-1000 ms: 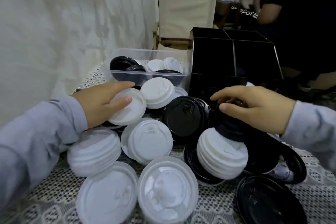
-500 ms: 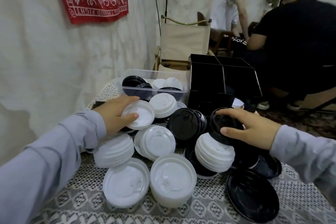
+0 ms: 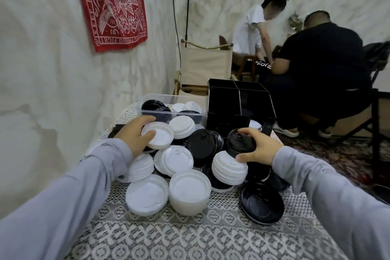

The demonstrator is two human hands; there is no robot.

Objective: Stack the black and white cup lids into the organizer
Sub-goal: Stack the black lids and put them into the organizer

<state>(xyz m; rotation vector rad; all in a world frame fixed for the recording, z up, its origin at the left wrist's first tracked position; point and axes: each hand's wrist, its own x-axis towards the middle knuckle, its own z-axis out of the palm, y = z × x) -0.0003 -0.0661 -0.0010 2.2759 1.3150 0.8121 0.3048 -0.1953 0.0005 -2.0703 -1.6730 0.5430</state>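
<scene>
Two grasps: left fingers (image 3: pixel 150 133) white lid (image 3: pixel 161 137), right fingers (image 3: pixel 247 132) black lid (image 3: pixel 240 143); tablecloth (image 3: pixel 190 236), white wall (image 3: pixel 42 69).

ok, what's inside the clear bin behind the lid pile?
Black lids at its left, white lids toward its right. The clear bin's floor and lower layers are hidden by the lid pile in front.

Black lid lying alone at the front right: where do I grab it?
Probably pinch the rim of the black lid at its near edge, from above: it lies flat on the tablecloth, bare cloth borders that edge, other lids crowd the far side.
</scene>
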